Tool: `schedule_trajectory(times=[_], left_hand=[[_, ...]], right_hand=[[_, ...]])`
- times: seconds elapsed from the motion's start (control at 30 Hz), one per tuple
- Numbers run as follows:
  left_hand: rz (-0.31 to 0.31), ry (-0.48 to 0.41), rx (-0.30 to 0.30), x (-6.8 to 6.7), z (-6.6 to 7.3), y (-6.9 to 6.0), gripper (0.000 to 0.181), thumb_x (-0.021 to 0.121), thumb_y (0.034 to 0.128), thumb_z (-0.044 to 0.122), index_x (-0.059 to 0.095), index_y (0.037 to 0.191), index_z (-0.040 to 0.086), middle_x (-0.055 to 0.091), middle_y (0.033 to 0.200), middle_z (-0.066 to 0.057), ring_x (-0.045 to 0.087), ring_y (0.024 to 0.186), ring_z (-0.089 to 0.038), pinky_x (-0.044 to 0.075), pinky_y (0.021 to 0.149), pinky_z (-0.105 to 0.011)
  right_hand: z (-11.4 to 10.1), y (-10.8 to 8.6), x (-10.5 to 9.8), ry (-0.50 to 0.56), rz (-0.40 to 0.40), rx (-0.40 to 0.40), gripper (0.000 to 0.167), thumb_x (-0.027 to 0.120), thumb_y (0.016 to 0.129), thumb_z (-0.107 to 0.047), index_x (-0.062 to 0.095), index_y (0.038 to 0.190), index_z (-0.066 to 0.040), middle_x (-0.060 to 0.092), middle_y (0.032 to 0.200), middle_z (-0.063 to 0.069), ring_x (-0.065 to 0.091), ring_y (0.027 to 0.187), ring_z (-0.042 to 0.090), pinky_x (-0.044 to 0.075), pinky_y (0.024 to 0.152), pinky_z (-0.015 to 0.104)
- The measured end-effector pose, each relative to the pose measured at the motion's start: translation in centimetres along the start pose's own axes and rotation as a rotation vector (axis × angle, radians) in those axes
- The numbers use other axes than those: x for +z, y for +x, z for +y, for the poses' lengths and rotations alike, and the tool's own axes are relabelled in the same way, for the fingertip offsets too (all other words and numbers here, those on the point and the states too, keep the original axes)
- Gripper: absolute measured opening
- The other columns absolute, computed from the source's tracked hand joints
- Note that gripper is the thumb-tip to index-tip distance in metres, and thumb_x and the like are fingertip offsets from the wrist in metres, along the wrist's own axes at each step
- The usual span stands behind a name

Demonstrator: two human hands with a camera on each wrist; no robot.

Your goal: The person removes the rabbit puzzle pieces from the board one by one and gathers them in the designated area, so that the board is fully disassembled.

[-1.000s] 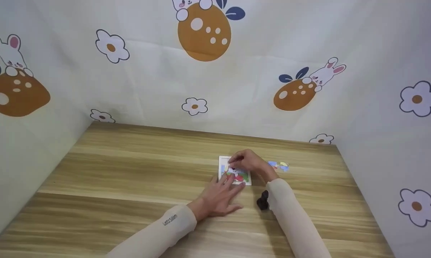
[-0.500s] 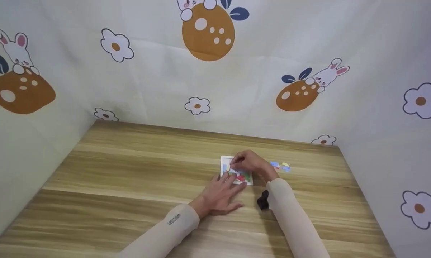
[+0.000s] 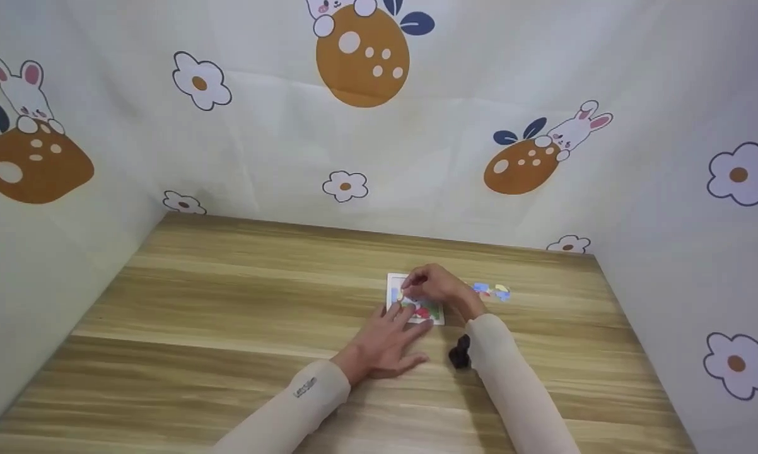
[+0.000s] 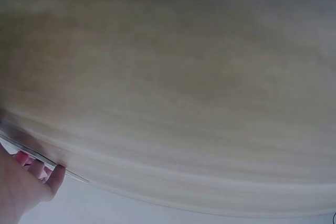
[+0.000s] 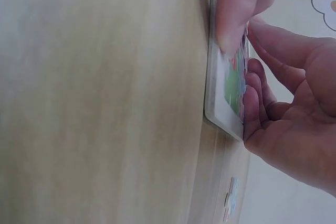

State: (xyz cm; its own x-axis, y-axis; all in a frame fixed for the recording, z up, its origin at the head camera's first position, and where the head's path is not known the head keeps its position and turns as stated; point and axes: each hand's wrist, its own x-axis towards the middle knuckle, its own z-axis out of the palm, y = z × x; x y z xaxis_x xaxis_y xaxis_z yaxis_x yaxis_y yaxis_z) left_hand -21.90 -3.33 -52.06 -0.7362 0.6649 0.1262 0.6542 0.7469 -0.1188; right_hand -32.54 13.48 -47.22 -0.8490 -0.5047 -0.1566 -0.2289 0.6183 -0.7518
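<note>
A white-framed jigsaw puzzle (image 3: pixel 441 315) with a colourful picture lies flat on the wooden table. My left hand (image 3: pixel 384 343) is spread over its near edge, fingertips resting on the frame and picture. Over the far part of the puzzle, my right hand (image 3: pixel 437 284) has curled fingers. Its thumb and forefinger pinch a small pale-yellow puzzle piece (image 3: pixel 400 295) at the picture's left side, mostly hidden by fingers. In the right wrist view, the curled right hand (image 5: pixel 294 87) touches the puzzle board (image 5: pixel 223 111). Only part of the left hand (image 4: pixel 26 187) shows in the left wrist view.
Several loose puzzle pieces (image 3: pixel 497 292) lie right of the board, partly behind the right wrist. A small black object (image 3: pixel 460 353) sits beside the right sleeve; its kind is unclear. Patterned cloth walls (image 3: pixel 259 145) enclose the back and sides of the wooden table (image 3: pixel 227 284).
The view shifts slightly with the head. Both hands keep nearly the same places on the puzzle, with the right fingertips still at the picture's upper left.
</note>
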Motion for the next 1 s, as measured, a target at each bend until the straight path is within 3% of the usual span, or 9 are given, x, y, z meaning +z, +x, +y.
schedule_trajectory(times=[0.23, 0.53, 0.8, 1.0], left_hand=[[-0.016, -0.002, -0.002, 0.0, 0.1, 0.0, 0.067, 0.021, 0.0996, 0.069, 0.035, 0.155, 0.034, 0.042, 0.154, -0.009, 0.043, 0.141, -0.03, 0.042, 0.111, -0.054], [0.001, 0.008, 0.017, 0.0, -0.2, 0.1, 0.064, 0.022, 0.1003, 0.067, 0.036, 0.154, 0.035, 0.044, 0.151, -0.008, 0.044, 0.138, -0.029, 0.042, 0.109, -0.053], [-0.067, -0.034, -0.006, -0.3, -0.1, 0.2, 0.066, 0.021, 0.1003, 0.067, 0.031, 0.156, 0.035, 0.04, 0.156, -0.009, 0.042, 0.143, -0.033, 0.038, 0.114, -0.056], [-0.058, -0.012, -0.003, 0.0, -0.2, 0.3, 0.065, 0.021, 0.1001, 0.066, 0.03, 0.157, 0.036, 0.041, 0.155, -0.008, 0.044, 0.142, -0.032, 0.041, 0.112, -0.055]], right_hand=[[0.0, 0.0, 0.7, 0.01, 0.036, -0.039, 0.009, 0.067, 0.091, -0.001, 0.073, 0.097, 0.002, 0.07, 0.097, 0.015, 0.058, 0.083, 0.012, 0.048, 0.077, 0.023], [-0.7, -0.4, 1.7, 0.05, 0.231, 0.032, 0.006, 0.073, 0.087, 0.0, 0.073, 0.083, -0.005, 0.069, 0.082, 0.007, 0.055, 0.073, 0.012, 0.046, 0.068, 0.022], [-1.6, -2.7, -0.6, 0.114, 0.321, 0.12, 0.003, 0.07, 0.092, -0.006, 0.072, 0.094, -0.004, 0.071, 0.092, 0.007, 0.063, 0.085, 0.015, 0.052, 0.079, 0.027], [0.1, -4.9, -2.8, 0.131, 0.371, 0.119, 0.007, 0.069, 0.093, -0.007, 0.071, 0.097, -0.001, 0.071, 0.091, 0.006, 0.06, 0.081, 0.012, 0.05, 0.071, 0.024]])
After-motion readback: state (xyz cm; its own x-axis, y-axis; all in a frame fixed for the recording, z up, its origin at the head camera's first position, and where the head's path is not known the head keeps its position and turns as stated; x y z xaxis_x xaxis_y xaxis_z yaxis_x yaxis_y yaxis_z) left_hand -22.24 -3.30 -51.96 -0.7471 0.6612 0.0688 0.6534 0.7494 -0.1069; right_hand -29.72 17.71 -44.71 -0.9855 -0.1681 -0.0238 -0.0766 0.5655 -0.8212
